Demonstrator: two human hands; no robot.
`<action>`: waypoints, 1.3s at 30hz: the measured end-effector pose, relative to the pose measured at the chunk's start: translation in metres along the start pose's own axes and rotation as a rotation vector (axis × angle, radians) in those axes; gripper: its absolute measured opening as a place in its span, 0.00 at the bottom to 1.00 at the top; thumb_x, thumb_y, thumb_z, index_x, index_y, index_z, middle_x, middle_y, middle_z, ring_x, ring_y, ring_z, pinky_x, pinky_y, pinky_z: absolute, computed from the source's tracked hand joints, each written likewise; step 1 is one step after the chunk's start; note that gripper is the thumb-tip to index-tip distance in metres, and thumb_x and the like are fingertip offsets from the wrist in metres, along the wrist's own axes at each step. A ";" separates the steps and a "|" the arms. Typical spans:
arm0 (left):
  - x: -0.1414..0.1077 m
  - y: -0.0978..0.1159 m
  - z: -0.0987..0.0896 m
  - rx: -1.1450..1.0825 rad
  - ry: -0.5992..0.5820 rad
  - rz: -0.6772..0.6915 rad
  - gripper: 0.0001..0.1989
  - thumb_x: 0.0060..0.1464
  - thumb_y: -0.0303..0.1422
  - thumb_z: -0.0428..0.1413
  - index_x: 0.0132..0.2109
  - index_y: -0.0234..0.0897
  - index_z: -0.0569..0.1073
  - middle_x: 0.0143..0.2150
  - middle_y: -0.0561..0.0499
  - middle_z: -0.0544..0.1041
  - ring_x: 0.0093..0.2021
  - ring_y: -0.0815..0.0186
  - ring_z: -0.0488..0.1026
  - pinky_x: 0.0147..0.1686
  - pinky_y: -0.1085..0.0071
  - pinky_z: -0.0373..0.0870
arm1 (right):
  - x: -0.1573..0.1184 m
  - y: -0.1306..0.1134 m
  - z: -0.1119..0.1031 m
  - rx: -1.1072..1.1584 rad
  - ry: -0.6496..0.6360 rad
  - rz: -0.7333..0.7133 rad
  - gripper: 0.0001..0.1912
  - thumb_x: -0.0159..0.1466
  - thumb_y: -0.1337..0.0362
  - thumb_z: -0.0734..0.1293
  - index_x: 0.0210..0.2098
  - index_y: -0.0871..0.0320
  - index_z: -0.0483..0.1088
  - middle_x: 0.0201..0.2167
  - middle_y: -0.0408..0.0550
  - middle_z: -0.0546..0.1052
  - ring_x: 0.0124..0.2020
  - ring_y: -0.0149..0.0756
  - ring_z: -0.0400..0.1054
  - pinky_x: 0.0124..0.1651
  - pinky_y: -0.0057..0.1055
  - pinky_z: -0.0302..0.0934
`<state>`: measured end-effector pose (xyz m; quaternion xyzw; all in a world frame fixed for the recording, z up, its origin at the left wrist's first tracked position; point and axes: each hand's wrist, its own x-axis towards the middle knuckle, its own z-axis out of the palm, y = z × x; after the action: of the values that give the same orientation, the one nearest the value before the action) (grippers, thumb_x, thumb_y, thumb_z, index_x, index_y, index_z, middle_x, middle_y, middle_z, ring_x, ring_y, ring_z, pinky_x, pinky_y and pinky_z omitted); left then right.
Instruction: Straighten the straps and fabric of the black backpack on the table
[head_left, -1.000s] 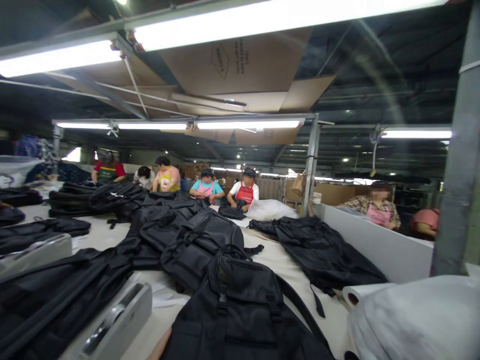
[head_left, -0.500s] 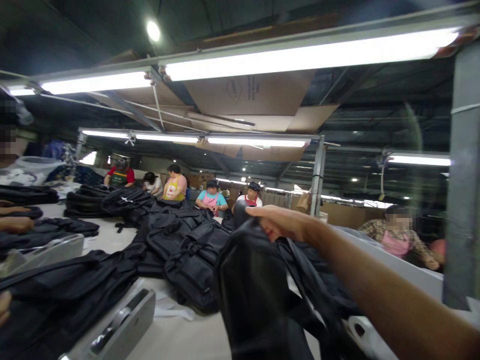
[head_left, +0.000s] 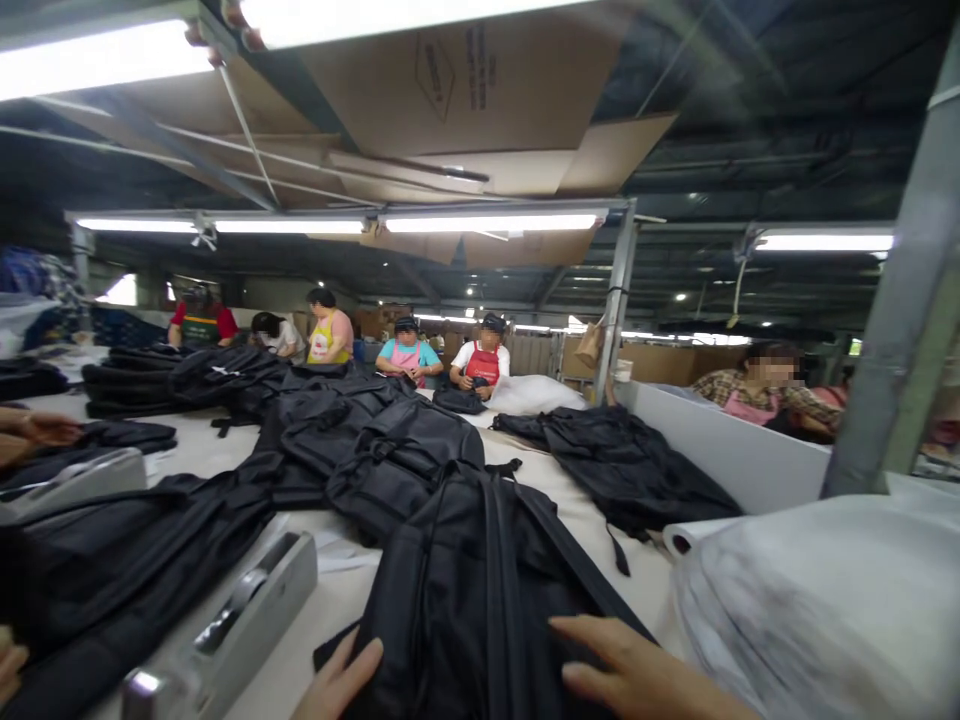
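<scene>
A black backpack (head_left: 465, 590) lies on the pale table (head_left: 341, 605) directly before me, its straps and seams running away from me. At its near left edge, my left hand (head_left: 341, 685) touches the fabric with fingers apart; the lower part of the hand is cut off by the frame. Over the bag's right side, my right hand (head_left: 626, 665) is spread, its fingertips on or just above the fabric. I cannot tell whether they press on it.
More black backpacks (head_left: 405, 450) are heaped beyond, and another bag (head_left: 634, 460) lies to the right. A metal tape dispenser (head_left: 247, 610) stands at left. White plastic sheeting (head_left: 817, 590) bulges at right beside a roll (head_left: 682, 538). Another person's hand (head_left: 45, 428) is at far left; several co-workers are behind.
My right hand was raised, gripping the black backpack's upper end; now the bag lies flat and that hand is spread over it. My left hand has come into view. The camera view has tilted down.
</scene>
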<state>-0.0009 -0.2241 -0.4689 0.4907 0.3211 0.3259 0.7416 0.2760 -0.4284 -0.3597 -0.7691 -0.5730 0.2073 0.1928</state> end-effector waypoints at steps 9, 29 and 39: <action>-0.022 0.000 0.025 -0.078 -0.045 -0.032 0.42 0.38 0.41 0.64 0.61 0.36 0.64 0.51 0.41 0.77 0.54 0.44 0.72 0.52 0.53 0.71 | -0.017 0.010 0.054 0.082 -0.115 -0.097 0.40 0.59 0.44 0.65 0.65 0.50 0.52 0.68 0.48 0.51 0.70 0.49 0.41 0.70 0.49 0.35; -0.047 0.050 0.083 0.850 -0.217 0.543 0.32 0.43 0.23 0.54 0.58 0.45 0.70 0.66 0.48 0.62 0.66 0.53 0.57 0.67 0.55 0.49 | 0.008 -0.078 0.014 1.810 -0.070 0.116 0.06 0.64 0.68 0.64 0.32 0.64 0.71 0.23 0.46 0.79 0.25 0.29 0.74 0.30 0.22 0.68; 0.018 0.079 0.109 0.385 -0.394 0.391 0.29 0.48 0.56 0.56 0.42 0.33 0.73 0.33 0.45 0.78 0.31 0.63 0.74 0.33 0.68 0.66 | 0.080 -0.115 -0.079 1.867 0.428 -0.197 0.08 0.66 0.67 0.62 0.29 0.56 0.68 0.20 0.38 0.75 0.21 0.27 0.70 0.27 0.22 0.65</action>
<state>0.0833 -0.2423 -0.3632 0.7277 0.1269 0.2943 0.6064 0.2467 -0.3247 -0.2399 -0.2756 -0.1916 0.4179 0.8442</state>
